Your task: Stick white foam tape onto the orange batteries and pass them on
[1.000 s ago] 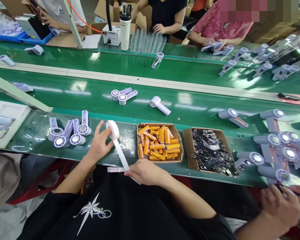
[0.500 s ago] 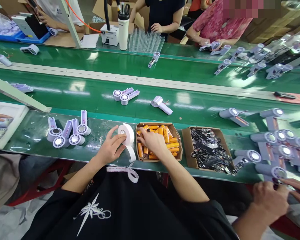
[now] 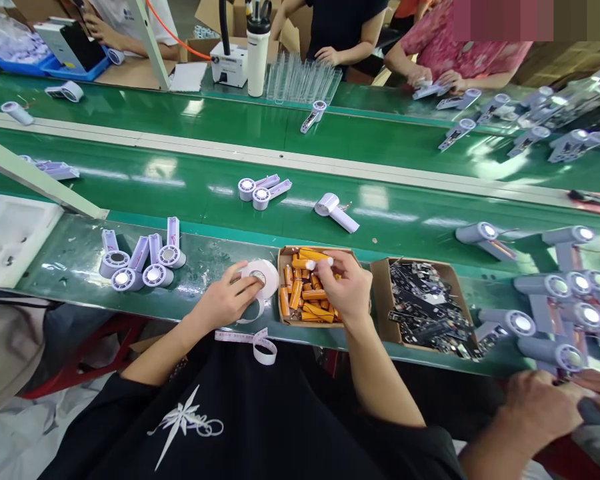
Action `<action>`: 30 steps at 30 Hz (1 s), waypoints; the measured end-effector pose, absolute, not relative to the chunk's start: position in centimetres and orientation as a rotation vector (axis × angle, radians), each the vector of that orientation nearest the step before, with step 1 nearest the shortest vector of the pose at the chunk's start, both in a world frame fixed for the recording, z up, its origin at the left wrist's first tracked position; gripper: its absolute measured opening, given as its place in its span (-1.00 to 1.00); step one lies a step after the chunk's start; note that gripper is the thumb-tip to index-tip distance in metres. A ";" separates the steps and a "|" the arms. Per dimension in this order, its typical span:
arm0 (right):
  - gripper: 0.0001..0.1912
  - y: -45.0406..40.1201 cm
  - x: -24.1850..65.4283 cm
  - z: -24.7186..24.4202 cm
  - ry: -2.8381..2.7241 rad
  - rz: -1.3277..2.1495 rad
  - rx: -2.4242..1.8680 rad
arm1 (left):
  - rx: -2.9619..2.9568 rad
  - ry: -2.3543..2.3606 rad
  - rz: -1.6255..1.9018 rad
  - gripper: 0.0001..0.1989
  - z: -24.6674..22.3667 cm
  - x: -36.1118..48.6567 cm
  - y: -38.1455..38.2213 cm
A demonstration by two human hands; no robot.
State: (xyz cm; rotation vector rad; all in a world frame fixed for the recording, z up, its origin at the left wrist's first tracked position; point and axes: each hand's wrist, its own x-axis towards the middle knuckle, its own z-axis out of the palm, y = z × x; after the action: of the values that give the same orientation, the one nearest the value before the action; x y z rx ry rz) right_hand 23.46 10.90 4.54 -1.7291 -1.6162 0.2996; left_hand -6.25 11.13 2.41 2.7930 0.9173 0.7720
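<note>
My left hand (image 3: 233,295) is closed on a roll of white tape (image 3: 269,280), its fingers at the core. A loose strip of tape (image 3: 265,350) curls below, at the bench edge. Over an open cardboard box (image 3: 282,319), the thumb and fingers of my right hand (image 3: 349,287) pinch the end of an orange cylindrical battery (image 3: 313,255). Whether a second battery beside it is also held, I cannot tell. Several more orange batteries (image 3: 296,293) lie jumbled in that box.
Another box (image 3: 386,313) of black circuit boards stands to the right. Several lilac fan housings (image 3: 157,275) lie on the left, with more (image 3: 550,285) at right. Others (image 3: 261,195) rest on the green belt (image 3: 195,200). A co-worker's hand (image 3: 545,403) works at lower right.
My right hand has risen from among the batteries and now pinches one at the box's upper part. The tape roll in my left hand has tilted flatter. The view has shifted slightly.
</note>
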 end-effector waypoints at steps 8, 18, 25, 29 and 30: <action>-0.56 9.5 23.2 3.0 -1.811 -0.009 -1.905 | 2.939 0.777 0.680 -0.55 2.6 -5.3 11.3; -0.70 8.3 23.2 1.5 -1.231 0.145 -1.466 | 2.930 0.821 0.621 -0.57 2.1 -5.5 11.1; -0.68 8.1 22.9 0.5 -1.294 0.063 -1.639 | 2.967 0.797 0.636 -0.61 2.5 -5.0 11.1; -0.88 8.7 24.4 0.4 -1.422 -0.295 -1.573 | 2.981 0.790 0.651 -0.64 2.6 -5.1 11.1; -0.93 8.6 24.4 0.6 -1.394 -0.328 -1.460 | 2.984 0.786 0.641 -0.64 2.5 -5.1 11.1</action>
State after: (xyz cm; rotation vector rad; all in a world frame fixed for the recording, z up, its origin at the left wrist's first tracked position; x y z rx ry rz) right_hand 24.38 8.61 0.62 -1.4598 -1.3941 -0.3281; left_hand -5.13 11.12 2.52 2.9838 0.7857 0.6408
